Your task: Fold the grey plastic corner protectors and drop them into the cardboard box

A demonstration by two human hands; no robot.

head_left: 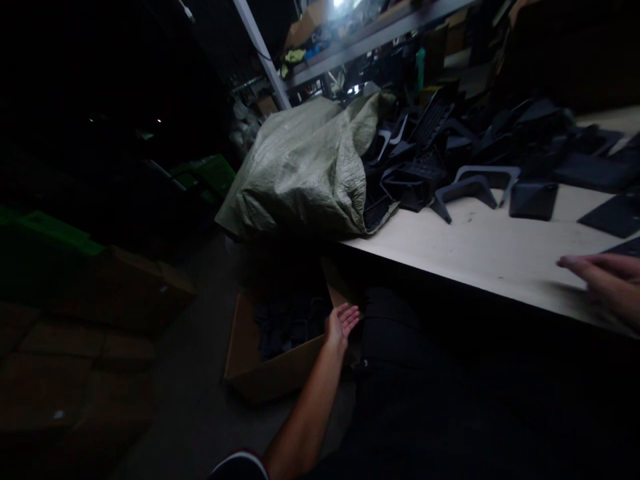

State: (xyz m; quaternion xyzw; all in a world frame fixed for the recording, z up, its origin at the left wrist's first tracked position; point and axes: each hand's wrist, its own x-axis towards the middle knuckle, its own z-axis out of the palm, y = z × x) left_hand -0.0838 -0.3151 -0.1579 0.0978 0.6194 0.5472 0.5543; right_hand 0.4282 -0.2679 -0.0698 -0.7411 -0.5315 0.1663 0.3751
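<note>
My left hand [343, 323] is open, palm up with the fingers stretched out, over the near right rim of a cardboard box [280, 380] on the floor. Dark plastic parts [290, 327] lie in that box. At the right edge of the view, partly cut off and blurred, my right hand [607, 283] is above the pale tabletop [495, 250]. Its thumb and finger come together in a pinch; whatever is between them, if anything, cannot be made out. Nearest it are flat black plastic pieces [615, 215]. Farther left lies a black U-shaped bracket [465, 189].
A greenish woven sack [305, 173] lies on the table's left end, black parts spilling from its mouth. A heap of black parts [430, 153] stretches along the back. Cardboard boxes [100, 333] and green crates [50, 233] stand on the left in dim light. A shelf [370, 40] is behind.
</note>
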